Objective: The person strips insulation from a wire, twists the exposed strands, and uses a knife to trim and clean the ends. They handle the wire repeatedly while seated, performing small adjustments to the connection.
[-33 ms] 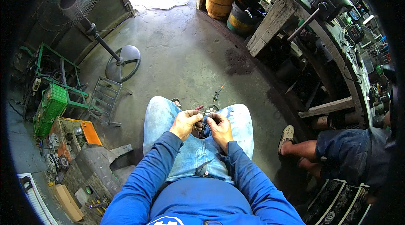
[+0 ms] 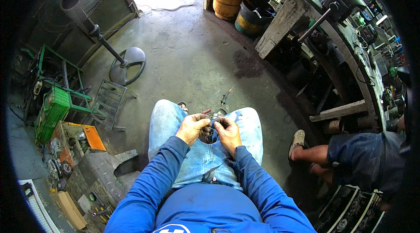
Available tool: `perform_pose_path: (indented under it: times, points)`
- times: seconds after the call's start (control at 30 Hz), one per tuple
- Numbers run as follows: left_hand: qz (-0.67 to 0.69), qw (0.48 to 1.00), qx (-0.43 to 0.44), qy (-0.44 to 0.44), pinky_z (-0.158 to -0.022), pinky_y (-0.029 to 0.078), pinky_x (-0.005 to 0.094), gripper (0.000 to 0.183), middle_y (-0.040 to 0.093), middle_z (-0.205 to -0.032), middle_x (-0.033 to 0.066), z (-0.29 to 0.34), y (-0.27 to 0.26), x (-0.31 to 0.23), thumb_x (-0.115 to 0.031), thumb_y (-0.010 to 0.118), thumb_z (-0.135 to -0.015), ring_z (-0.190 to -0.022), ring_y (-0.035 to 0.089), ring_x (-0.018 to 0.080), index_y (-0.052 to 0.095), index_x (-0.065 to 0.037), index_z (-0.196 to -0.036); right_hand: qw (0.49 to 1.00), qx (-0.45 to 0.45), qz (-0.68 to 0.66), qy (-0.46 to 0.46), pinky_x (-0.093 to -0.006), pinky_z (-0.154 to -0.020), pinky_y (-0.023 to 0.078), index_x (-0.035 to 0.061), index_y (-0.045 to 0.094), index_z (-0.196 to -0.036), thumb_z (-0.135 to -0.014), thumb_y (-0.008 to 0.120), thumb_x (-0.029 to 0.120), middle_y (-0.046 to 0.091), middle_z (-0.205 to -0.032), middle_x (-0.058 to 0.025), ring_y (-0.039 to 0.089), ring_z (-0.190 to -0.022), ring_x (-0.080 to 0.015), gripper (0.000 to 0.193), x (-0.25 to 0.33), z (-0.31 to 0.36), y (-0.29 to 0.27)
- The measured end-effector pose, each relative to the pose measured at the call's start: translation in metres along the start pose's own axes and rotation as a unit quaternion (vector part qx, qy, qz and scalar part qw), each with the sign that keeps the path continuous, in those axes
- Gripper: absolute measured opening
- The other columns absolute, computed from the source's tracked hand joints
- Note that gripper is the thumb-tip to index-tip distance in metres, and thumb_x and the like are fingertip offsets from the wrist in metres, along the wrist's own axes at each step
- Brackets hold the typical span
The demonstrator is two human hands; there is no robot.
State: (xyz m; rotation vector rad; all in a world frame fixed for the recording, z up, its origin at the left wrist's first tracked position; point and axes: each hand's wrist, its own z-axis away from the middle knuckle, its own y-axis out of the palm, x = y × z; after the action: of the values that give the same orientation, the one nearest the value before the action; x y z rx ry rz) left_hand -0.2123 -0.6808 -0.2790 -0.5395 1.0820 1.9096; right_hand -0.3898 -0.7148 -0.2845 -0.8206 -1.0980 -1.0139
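Above my lap, between my knees, my left hand point(image 2: 192, 128) and my right hand point(image 2: 228, 130) are close together, fingers pinched. Thin wire point(image 2: 211, 130) shows between the fingertips of both hands. Just below the fingers is a dark part point(image 2: 213, 137); its kind is too small to make out, and the hands partly hide it. On the floor beyond my knees lies a slim dark tool with an orange tip point(image 2: 226, 96).
A pedestal fan point(image 2: 118, 56) and a metal rack point(image 2: 109, 104) stand left, near a green crate point(image 2: 52, 113). A cluttered workbench point(image 2: 345, 45) runs along the right. Another person's leg point(image 2: 313, 152) reaches in at right. A gas cylinder point(image 2: 227, 1) stands at the back.
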Motion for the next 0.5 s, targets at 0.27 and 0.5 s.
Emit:
perform_pose_path:
  times: [0.27, 0.5]
  points:
    - [-0.006, 0.999, 0.029, -0.017, -0.063, 0.056, 0.0316, 0.015, 0.070, -0.087, 0.0071, -0.008, -0.001, -0.005, -0.011, 0.068, -0.094, -0.069, 0.067, 0.0168, 0.063, -0.003, -0.105, 0.997, 0.013, -0.070, 0.000, -0.0276, -0.075, 0.052, -0.0028, 0.068, -0.101, -0.094, 0.067, 0.012, 0.070, -0.091, -0.0045, 0.062, -0.083, -0.0106, 0.016, 0.008, -0.005, 0.004]
    - [0.106, 0.994, 0.013, 0.017, -0.063, 0.055, 0.0323, 0.012, 0.070, -0.088, 0.0052, -0.007, -0.002, -0.011, -0.013, 0.066, -0.096, -0.071, 0.068, 0.0165, 0.063, -0.006, -0.105, 0.998, -0.025, -0.048, 0.019, -0.0246, -0.077, 0.049, -0.0031, 0.069, -0.104, -0.094, 0.069, 0.009, 0.069, -0.096, -0.0024, 0.060, -0.085, -0.0101, 0.016, 0.004, -0.016, 0.001]
